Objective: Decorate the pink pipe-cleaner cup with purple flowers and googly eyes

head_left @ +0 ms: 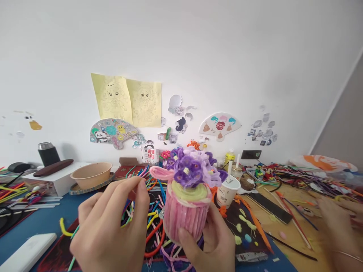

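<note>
A pink pipe-cleaner cup [185,215] with a green rim and a bunch of purple pipe-cleaner flowers [193,166] is held up in front of me. My right hand [211,245] grips the cup from below, thumb on its front. A pink loop [160,172] sticks out from the cup's left side. My left hand [109,230] is raised just left of the cup, fingers pinched together near that loop; what they pinch is too small to make out.
Loose coloured pipe cleaners [153,211] cover the table behind the cup. A beige bowl [90,174], a black tumbler [48,153] and a white box [61,180] stand at the left, a paper cup [228,190] at the right. Another person's hand [338,223] rests at the right edge.
</note>
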Tool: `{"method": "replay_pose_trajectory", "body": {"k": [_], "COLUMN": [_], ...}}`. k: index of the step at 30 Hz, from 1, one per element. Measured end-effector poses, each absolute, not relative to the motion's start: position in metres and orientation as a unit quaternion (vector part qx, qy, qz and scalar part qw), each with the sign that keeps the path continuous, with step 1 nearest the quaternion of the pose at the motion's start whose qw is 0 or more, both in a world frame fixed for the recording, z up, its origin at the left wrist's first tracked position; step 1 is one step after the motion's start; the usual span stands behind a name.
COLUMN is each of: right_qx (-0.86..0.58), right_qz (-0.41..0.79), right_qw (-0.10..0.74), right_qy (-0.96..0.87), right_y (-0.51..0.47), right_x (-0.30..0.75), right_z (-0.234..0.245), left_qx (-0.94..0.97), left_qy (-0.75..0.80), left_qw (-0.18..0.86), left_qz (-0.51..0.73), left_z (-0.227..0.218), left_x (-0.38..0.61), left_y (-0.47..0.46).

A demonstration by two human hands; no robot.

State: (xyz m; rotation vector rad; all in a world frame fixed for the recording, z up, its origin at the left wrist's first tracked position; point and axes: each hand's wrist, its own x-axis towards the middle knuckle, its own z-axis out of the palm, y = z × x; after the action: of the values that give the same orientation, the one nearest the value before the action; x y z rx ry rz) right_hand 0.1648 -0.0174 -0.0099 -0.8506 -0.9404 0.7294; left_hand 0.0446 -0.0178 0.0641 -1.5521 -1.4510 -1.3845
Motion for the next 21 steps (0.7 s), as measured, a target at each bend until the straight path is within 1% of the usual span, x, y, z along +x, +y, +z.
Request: {"method": "replay_pose_trajectory", "body": {"k": [3,7,11,14,18,21], "right_qx": [-0.384,-0.378,-0.379,-0.380,-0.386,-0.391], "right_qz": [0.344,0.355,0.347,0.337,0.327,0.329], "right_qw": [0.742,0.748,0.757,0.756,0.754,0.748], "right_qy": [-0.428,-0.414,-0.403,-0.413,-0.419,-0.424], "right_y": [-0.017,-0.014,-0.010,-0.007,-0.004,-0.003], "right_x": [0.166,0.168,0.171,0.172,0.171,0.168], "right_z": [-0.010,-0.014,-0.020,-0.022,-0.022,-0.021], "left_qx": [-0.636,-0.686,-0.697,-0.693,-0.716,-0.699], "left_qy": [-0.530,-0.505,-0.524,-0.536,-0.515,-0.513], "left_qw": [0.305,0.317,0.318,0.298,0.239,0.241], "left_qz": [-0.471,-0.417,-0.373,-0.379,-0.406,-0.436], "left_z": [0.055,0.030,0.007,0.001,0.004,0.010], "left_x": [0.036,0.020,0.010,0.007,0.005,0.006], "left_y": [-0.013,0.001,0.013,0.017,0.016,0.012]}}
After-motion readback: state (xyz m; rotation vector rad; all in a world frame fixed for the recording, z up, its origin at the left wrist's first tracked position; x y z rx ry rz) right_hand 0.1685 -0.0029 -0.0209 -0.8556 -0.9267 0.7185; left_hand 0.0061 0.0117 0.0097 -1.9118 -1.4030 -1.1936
